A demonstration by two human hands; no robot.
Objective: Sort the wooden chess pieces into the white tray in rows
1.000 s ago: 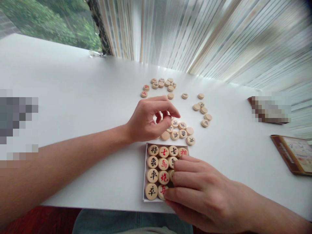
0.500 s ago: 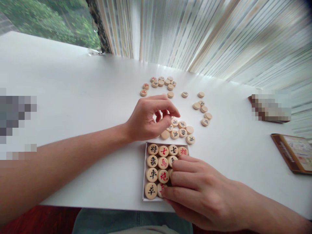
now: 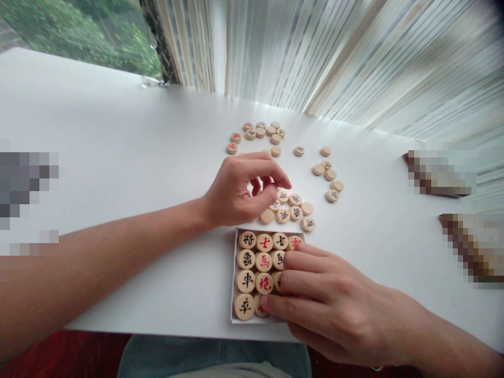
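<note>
My right hand (image 3: pixel 334 310) lies over the right side of a shallow white box (image 3: pixel 233 294) of round wooden Chinese chess pieces. Its fingers are spread, and the index fingertip touches a red-marked piece (image 3: pixel 260 308) in the front row. The thumb and the pieces under the palm are hidden. Uncovered in the box are a black-marked piece (image 3: pixel 244 306) and a red-marked piece (image 3: pixel 264 283), among several others in rows. My left hand (image 3: pixel 246 186) hovers behind the box, fingers loosely curled and apart, with nothing visible in them. Loose chess pieces (image 3: pixel 295 212) lie beside and partly behind it.
More loose pieces (image 3: pixel 260 132) are scattered at the back of the white table (image 3: pixel 137 157), with another cluster (image 3: pixel 329 175) to the right. Two brown-edged objects, partly pixelated, lie at the far right (image 3: pixel 452 236). A striped curtain (image 3: pixel 268 52) hangs behind the table.
My right hand has shifted slightly right, uncovering a bit more of the third column of pieces. The red-marked piece under its index finger looks slightly turned. My left hand has stayed in place.
</note>
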